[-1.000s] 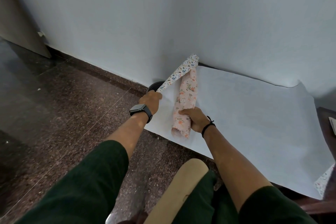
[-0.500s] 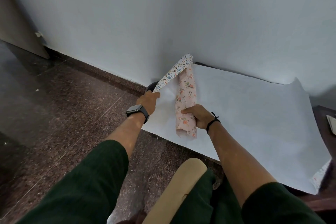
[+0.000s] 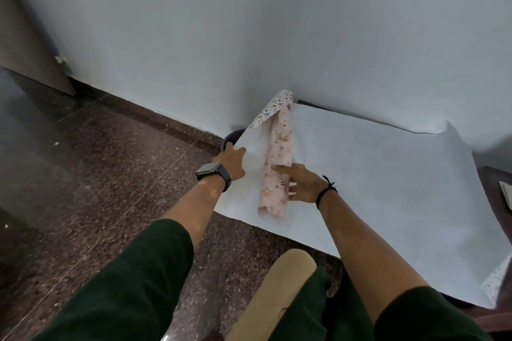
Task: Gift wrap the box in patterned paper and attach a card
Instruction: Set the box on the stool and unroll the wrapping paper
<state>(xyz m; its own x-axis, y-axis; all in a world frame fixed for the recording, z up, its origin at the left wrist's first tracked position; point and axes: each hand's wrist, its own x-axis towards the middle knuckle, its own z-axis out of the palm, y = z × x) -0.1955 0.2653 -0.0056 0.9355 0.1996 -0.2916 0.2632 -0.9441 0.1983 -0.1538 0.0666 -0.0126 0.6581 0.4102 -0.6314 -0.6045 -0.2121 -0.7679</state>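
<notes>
A large sheet of wrapping paper (image 3: 374, 174) lies white side up on a low surface against the wall. Its left edge curls upward and shows a small floral print (image 3: 273, 106). A pink floral roll of paper (image 3: 278, 163) lies lengthwise on the sheet near that edge. My left hand (image 3: 231, 160) pinches the sheet's left edge, thumb on top and fingers hidden underneath. My right hand (image 3: 303, 183) rests against the right side of the roll with its fingers straight. No box is in view.
A dark round container (image 3: 231, 137) stands on the floor behind my left hand, next to the wall. A dark wooden surface (image 3: 493, 191) shows at the right with a pale flat item (image 3: 507, 196) on it. A tan rounded object (image 3: 277, 291) sits between my knees. Speckled stone floor (image 3: 110, 174) spreads left.
My right hand has loosened from gripping the pink roll and now lies against it with straight fingers. The roll has settled flatter onto the sheet. My left hand keeps hold of the edge.
</notes>
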